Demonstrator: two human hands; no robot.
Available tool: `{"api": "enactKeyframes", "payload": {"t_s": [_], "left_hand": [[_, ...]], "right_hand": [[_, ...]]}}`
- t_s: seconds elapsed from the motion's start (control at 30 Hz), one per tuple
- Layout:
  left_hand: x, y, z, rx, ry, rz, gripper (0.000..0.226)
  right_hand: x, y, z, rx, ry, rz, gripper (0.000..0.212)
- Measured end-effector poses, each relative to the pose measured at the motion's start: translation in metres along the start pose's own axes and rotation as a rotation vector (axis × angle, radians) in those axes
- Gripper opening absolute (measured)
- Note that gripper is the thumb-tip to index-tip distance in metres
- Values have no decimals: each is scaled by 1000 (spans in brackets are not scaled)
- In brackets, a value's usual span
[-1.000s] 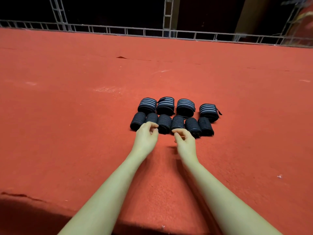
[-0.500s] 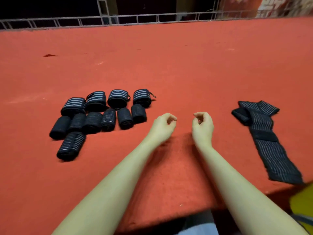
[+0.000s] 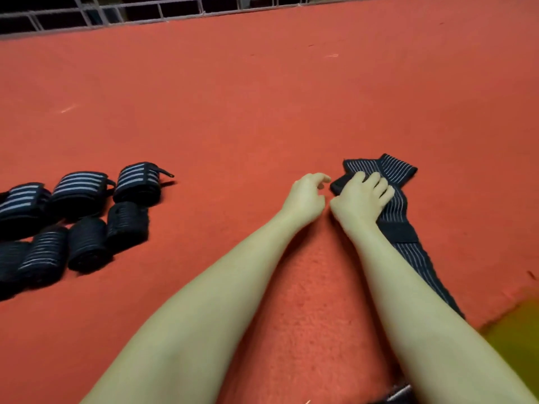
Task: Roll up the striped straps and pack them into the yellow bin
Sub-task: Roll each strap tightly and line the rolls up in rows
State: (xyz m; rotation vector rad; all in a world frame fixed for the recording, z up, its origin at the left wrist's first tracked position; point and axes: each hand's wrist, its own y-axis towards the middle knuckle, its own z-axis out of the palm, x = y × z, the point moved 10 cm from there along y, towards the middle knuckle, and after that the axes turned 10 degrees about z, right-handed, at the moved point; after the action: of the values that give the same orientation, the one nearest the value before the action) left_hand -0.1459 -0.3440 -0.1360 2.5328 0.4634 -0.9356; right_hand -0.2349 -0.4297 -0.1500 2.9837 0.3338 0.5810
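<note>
Our right hand [image 3: 361, 199] lies on the unrolled striped strap [image 3: 408, 243] near the red table's [image 3: 262, 97] front right edge, fingers curled over its far end; our left hand [image 3: 306, 196] hovers beside it, loosely curled, holding nothing; rolled straps [image 3: 84, 211] sit far left.

Open red desk [image 3: 262, 106] ahead and between the rolls [image 3: 78, 217] at left and the flat strap [image 3: 399, 205] at right. Rolls crowd the left edge. Yellow bin [image 3: 513, 330] blocks the near-right corner; railing [image 3: 116, 13] bounds the far side.
</note>
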Motion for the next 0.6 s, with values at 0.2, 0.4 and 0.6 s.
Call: {"api": "enactKeyframes", "payload": {"t_s": [0.2,0.4,0.6], "left_hand": [[5,39,35,102,20,98,63],[13,38,-1,-61,-18,176,40],[40,-25,-74,-238,6,42,25]], "right_hand": [[1,18,1,-78,-52,-63,26],[29,-1,-11,-158,139,-275,26],[73,-71,-6,-27,409,-428,28]]}}
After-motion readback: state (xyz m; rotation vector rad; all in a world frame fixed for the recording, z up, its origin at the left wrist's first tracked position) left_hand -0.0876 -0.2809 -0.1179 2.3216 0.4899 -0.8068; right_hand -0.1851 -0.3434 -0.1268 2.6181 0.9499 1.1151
